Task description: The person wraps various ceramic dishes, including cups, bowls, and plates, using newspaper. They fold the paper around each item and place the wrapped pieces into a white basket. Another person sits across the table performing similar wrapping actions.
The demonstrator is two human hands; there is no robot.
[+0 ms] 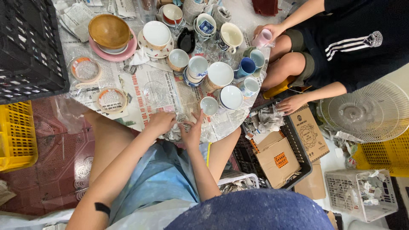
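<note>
— Overhead, then: what are the two hands doing at the centre of the frame?

— Both rest on a bundle [178,130] of crumpled newspaper at the near edge of the paper-covered floor [140,91]. The left hand [159,122] has its fingers curled down over the bundle's left side, gripping the paper. The right hand [192,128] lies on the right side, fingers spread and pressing, forefinger stretched up toward a small white cup [209,105].

— What is inside the bundle?

— Cannot tell; only newsprint shows.

— And around it?

— Crockery fills the upper middle of the frame. A wooden bowl [109,30] sits on a pink plate [123,51] at upper left, a white bowl [156,34] on a patterned saucer just right of it. Two tape rolls [85,70] lie at left, one above the other, and a clear glass [154,93] stands just above the left hand. White bowls [220,74] and a blue mug [246,67] cluster right of centre.

— Who else is in shot?

— A second person in a dark top sits at upper right, one hand holding a pink cup [262,38], the other hand [292,103] lying open on the rim of a black crate [298,170] that holds cardboard boxes [277,159] and paper scraps.

— The edges?

— Another black crate [30,47] at upper left, a yellow crate [17,136] below it, a white fan [366,110] at right, a white basket [362,194] of paper at lower right.
</note>
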